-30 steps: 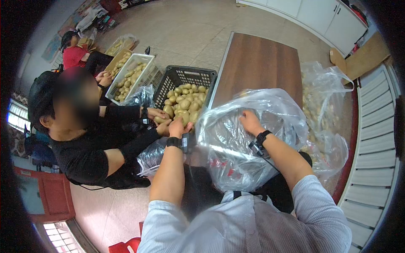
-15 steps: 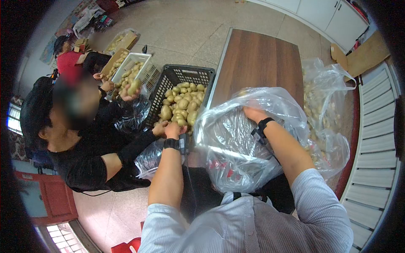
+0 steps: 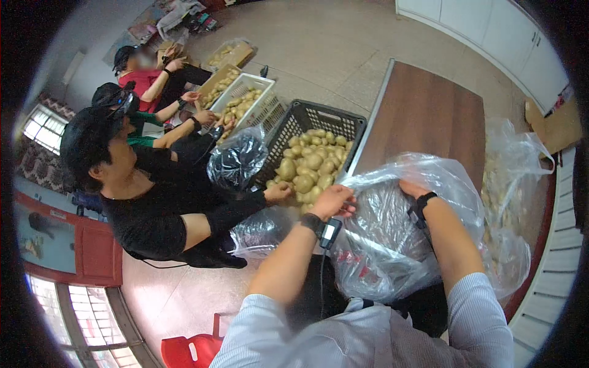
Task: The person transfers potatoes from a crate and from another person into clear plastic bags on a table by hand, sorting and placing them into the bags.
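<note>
A large clear plastic bag (image 3: 392,245) lies open over my lap, against the near end of the brown board. My left hand (image 3: 334,201) is at the bag's left edge, its fingers curled on the plastic rim. At the bag's upper part is my right hand (image 3: 415,189), its fingers partly covered by the plastic. Left of the bag, a black crate (image 3: 328,111) holds many potatoes (image 3: 313,162). A co-worker's hand (image 3: 279,192) reaches to the near edge of the potato pile, close to my left hand.
The brown board (image 3: 423,122) stands ahead. Bags of potatoes (image 3: 506,202) lie at the right. Three co-workers sit at the left, by a white crate (image 3: 253,83) of potatoes and a black plastic bag (image 3: 236,159). A red stool (image 3: 190,351) is at the bottom left.
My left hand has left the potatoes and moved right to the bag's rim. The co-worker's hand has drawn back from mine. The view has turned left.
</note>
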`<state>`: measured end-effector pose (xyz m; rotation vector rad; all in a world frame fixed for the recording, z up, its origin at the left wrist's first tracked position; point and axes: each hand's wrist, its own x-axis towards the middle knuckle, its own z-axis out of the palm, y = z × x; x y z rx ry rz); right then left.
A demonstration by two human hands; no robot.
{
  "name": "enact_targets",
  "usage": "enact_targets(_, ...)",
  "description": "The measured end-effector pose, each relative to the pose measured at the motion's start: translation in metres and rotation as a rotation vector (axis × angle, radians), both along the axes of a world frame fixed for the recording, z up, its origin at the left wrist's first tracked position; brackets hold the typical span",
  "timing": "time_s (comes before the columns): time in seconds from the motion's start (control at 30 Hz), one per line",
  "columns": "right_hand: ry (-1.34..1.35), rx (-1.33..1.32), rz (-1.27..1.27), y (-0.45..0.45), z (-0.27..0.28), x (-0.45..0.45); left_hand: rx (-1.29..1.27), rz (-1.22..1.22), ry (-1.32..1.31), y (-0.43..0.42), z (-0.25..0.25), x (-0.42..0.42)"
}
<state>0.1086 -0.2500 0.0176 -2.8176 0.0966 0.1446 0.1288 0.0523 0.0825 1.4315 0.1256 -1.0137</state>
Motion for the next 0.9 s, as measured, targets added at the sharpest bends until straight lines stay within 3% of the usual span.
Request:
enact_targets(0.2, -0.067, 0.143, -0.045, 0.012, 0.005, -0.016, 0.094, -0.073, -0.054, -0.003, 0.007, -0.002)
enact_targets(0.37, -0.095, -0.068, 0.029, 0.021, -0.030, -0.034, 0.096, -0.093, -0.052, -0.004, 0.002, 0.000)
enact_targets(0.47, -0.083, -0.052, -0.044, 0.030, -0.011, -0.044, 0.116, -0.089, -0.067, -0.003, -0.002, 0.001)
enact_targets(0.53, -0.033, 0.188, -0.036, 0.041, 0.024, -0.061, 0.092, -0.095, -0.052, -0.001, -0.012, 0.003)
enact_targets(0.6, -0.070, 0.154, -0.080, 0.053, 0.033, -0.073, 0.080, -0.046, -0.051, -0.002, -0.013, 0.001)
enact_targets(0.67, -0.059, 0.220, -0.199, 0.060, 0.030, -0.083, 0.073, -0.035, -0.013, -0.001, -0.009, 0.000)
enact_targets(0.73, -0.160, 0.306, -0.118, 0.058, 0.016, -0.091, 0.060, -0.043, -0.040, 0.000, -0.010, -0.002)
enact_targets(0.83, 0.005, 0.517, -0.196, 0.077, 0.025, -0.097, 0.055, -0.042, -0.058, 0.002, 0.003, -0.007)
enact_targets(0.9, -0.027, 0.649, -0.155, 0.085, -0.014, -0.091, 0.058, -0.034, -0.057, 0.004, 0.014, -0.009)
